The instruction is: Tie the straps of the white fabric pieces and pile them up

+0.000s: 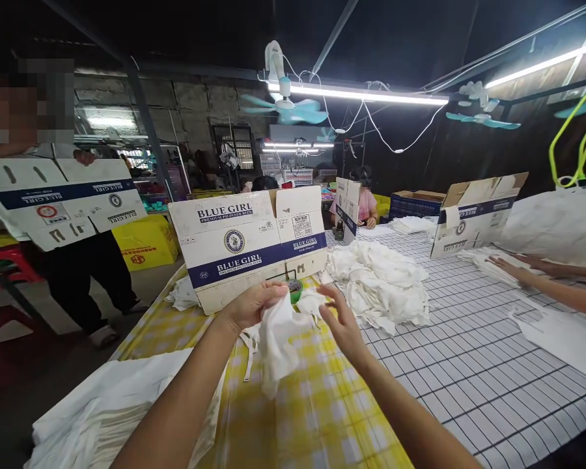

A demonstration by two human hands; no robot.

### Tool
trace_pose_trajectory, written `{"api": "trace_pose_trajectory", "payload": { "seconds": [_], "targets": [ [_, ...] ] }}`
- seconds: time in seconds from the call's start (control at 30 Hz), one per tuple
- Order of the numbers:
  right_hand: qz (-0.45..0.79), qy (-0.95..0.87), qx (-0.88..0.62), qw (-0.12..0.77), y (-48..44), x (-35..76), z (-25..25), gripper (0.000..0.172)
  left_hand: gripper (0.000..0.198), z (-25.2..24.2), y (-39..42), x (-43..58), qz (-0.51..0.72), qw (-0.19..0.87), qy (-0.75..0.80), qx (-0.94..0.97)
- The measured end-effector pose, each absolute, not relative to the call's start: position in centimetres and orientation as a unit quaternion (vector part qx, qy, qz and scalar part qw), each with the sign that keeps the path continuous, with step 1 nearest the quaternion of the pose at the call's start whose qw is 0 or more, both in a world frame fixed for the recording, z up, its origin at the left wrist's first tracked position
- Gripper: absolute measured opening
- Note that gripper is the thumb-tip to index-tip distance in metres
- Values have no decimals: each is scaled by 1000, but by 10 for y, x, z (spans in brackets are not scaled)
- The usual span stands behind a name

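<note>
My left hand (251, 305) is closed on a white cloth bag (279, 339), which hangs down over the yellow checked tablecloth (317, 404). My right hand (339, 319) grips the same cloth from the right, fingers pinched on its upper edge. A green tape roll (295, 290) sits just behind the cloth. Behind it stands a "BLUE GIRL" cardboard box (247, 244).
A heap of white cloth (381, 283) lies on the black-gridded table (469, 365). A stack of white fabric (112, 407) sits at the near left. A co-worker's arms (542, 277) reach in from the right. A standing person holds a flattened carton (61, 198) at left. More boxes (473, 218) stand beyond.
</note>
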State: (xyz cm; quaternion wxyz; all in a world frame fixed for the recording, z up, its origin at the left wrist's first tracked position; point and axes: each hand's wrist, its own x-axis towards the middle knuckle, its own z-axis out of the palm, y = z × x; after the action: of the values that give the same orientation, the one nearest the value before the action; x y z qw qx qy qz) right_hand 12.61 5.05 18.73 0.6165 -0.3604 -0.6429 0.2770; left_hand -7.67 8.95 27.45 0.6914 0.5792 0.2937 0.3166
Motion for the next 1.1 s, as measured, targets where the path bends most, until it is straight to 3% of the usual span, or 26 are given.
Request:
{"api": "trace_pose_trajectory", "payload": {
  "seconds": [0.1,0.2,0.37,0.57,0.67,0.83,1.1],
  "targets": [
    [469,-651,-253,540,49,119,231,37,25,300,63,-59,210,692,278,632],
    [644,-607,-183,429,43,115,233,39,29,311,50,-59,159,659,285,677],
    [739,-543,-190,350,26,135,212,29,32,299,50,-80,165,631,308,693],
    [745,-578,-199,267,17,174,201,26,27,276,50,-102,-3,618,282,734],
    [720,-622,-193,239,15,189,199,29,27,273,50,-111,-30,619,272,736],
    [684,-649,-183,278,18,209,210,30,29,277,55,-122,65,633,235,735],
    [584,-677,-320,312,39,244,218,26,18,264,71,-158,285,655,201,671]
  ]
}}
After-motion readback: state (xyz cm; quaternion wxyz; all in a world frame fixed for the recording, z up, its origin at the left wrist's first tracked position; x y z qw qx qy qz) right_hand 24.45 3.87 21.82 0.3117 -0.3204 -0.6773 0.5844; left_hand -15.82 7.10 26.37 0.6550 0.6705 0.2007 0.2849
